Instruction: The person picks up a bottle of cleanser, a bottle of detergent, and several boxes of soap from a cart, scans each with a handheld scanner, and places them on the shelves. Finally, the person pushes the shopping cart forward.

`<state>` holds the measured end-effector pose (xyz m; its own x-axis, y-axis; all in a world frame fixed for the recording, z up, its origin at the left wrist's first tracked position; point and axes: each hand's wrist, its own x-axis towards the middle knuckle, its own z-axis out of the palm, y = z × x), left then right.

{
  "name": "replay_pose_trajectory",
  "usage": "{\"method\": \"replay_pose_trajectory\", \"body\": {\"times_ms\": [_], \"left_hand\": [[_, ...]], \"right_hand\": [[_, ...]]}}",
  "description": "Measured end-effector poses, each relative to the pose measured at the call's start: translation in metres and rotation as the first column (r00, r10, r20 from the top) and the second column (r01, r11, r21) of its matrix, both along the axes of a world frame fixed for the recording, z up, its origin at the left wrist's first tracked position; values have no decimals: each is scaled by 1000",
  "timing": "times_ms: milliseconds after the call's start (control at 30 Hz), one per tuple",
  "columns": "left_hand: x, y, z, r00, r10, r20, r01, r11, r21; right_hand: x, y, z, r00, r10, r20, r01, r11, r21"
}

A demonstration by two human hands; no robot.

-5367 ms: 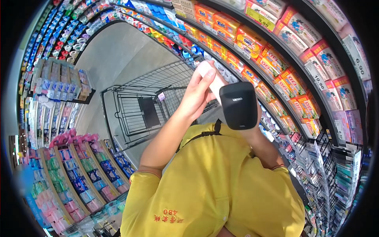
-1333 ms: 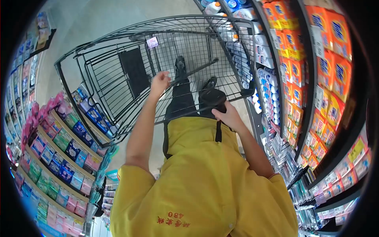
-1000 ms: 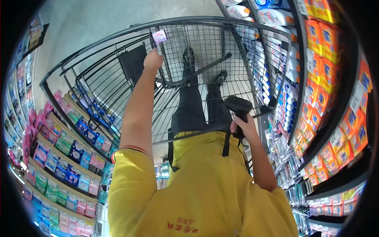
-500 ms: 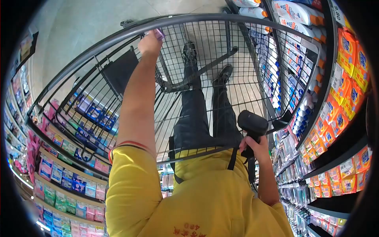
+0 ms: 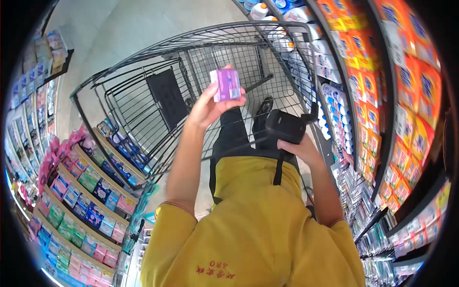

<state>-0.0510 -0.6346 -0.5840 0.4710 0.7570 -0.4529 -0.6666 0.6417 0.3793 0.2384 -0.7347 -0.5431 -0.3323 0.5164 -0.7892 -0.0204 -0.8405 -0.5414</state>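
scanning goes best if you turn the purple box [image 5: 225, 85], pinched in your left hand [image 5: 209, 103] above the cart [image 5: 143, 62], so its barcode faces the black scanner [image 5: 285, 126] clamped in your right hand [image 5: 300, 147], just right of it.

Bright, even store lighting; strong fisheye curve, black vignette corners; edge shelves [image 5: 406, 86] blurred, perhaps overexposed.

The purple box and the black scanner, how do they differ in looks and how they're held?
The purple box is small, flat and bright, pinched in the left hand; the black scanner is bulkier, dark and rounded, gripped in the right hand. The box is raised higher than the scanner. Both are over the wire cart.
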Motion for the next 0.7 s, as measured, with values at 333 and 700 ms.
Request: {"method": "replay_pose_trajectory", "body": {"times_ms": [333,700], "left_hand": [[96,-48,122,944,-276,183,240,951,194],[149,-84,211,969,-248,-16,214,800,561]], "right_hand": [[66,-27,174,883,35,467,-368,669,645],[107,-109,200,934,-340,-111,351,808,473]]}}
